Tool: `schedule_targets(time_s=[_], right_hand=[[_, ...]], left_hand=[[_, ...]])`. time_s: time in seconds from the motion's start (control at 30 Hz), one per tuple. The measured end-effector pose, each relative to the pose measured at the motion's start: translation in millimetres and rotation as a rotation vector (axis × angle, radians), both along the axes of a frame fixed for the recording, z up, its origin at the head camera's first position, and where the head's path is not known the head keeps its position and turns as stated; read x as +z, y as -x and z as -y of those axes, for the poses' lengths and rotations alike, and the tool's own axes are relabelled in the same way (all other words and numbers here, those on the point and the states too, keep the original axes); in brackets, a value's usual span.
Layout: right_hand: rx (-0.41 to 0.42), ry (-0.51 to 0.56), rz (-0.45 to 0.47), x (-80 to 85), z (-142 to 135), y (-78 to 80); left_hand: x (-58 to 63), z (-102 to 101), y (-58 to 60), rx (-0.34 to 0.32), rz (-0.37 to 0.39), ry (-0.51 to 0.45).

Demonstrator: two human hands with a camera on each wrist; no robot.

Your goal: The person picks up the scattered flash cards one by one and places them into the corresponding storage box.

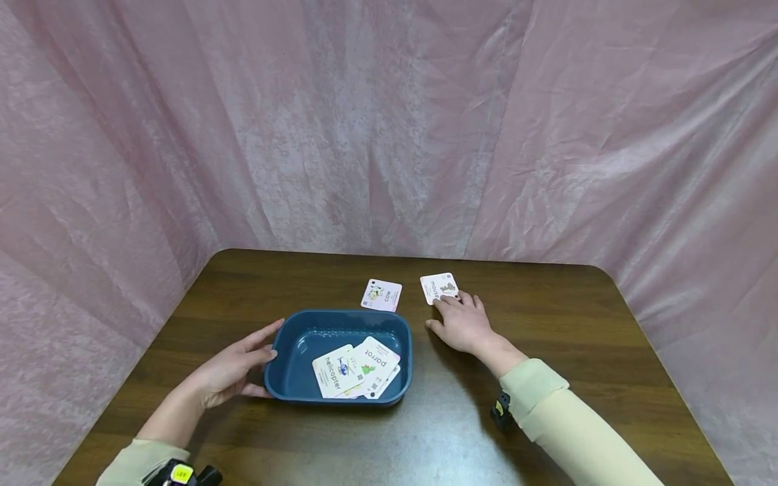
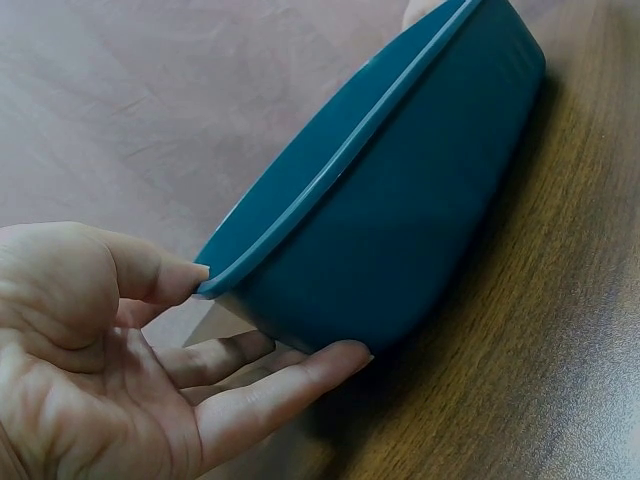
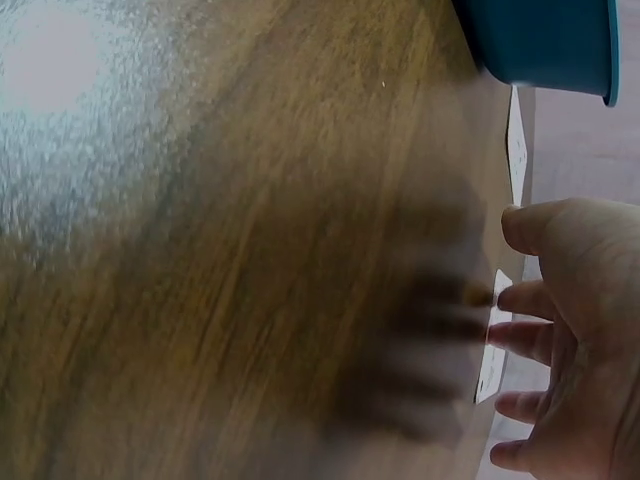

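Observation:
A blue plastic basin (image 1: 292, 395) sits on the table with several picture cards inside, among them a helicopter card (image 1: 330, 379) and a parrot card (image 1: 377, 356). At its left end my left hand (image 1: 234, 368) holds it, the thumb on the rim and other fingers against the outer wall; the left wrist view shows this wall (image 2: 400, 210) close up. Farther back, my right hand (image 1: 463, 325) reaches over a mouse card (image 1: 435, 285), its spread fingers at the card's near edge and covering part of it. Whether the fingertips press the card cannot be told.
A cow card (image 1: 381, 295) lies flat behind the basin, to the left of the mouse card. The brown wooden table (image 1: 547, 317) ends at a pink curtain (image 1: 389, 135) at the back and sides.

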State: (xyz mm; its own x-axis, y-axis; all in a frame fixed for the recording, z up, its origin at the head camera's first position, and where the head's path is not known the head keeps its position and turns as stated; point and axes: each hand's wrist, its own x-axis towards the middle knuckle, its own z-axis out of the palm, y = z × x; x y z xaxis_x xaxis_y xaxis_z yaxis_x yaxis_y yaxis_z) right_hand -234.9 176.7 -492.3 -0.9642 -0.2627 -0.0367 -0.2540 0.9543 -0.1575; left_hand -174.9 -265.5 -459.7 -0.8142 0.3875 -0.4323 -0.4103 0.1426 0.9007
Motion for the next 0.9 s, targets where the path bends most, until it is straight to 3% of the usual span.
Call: schedule_targets(time_s=[0.57, 0.9], right_hand=[[0.039, 0.003, 0.022, 7.7, -13, -10.3], [0.078, 0.019, -0.028, 5.3, -27, -22.2]], left_hand=[[2.4, 3, -2.4, 0.004, 0.006, 0.010], [2.4, 3, -2.2, 0.008, 0.007, 0.016]])
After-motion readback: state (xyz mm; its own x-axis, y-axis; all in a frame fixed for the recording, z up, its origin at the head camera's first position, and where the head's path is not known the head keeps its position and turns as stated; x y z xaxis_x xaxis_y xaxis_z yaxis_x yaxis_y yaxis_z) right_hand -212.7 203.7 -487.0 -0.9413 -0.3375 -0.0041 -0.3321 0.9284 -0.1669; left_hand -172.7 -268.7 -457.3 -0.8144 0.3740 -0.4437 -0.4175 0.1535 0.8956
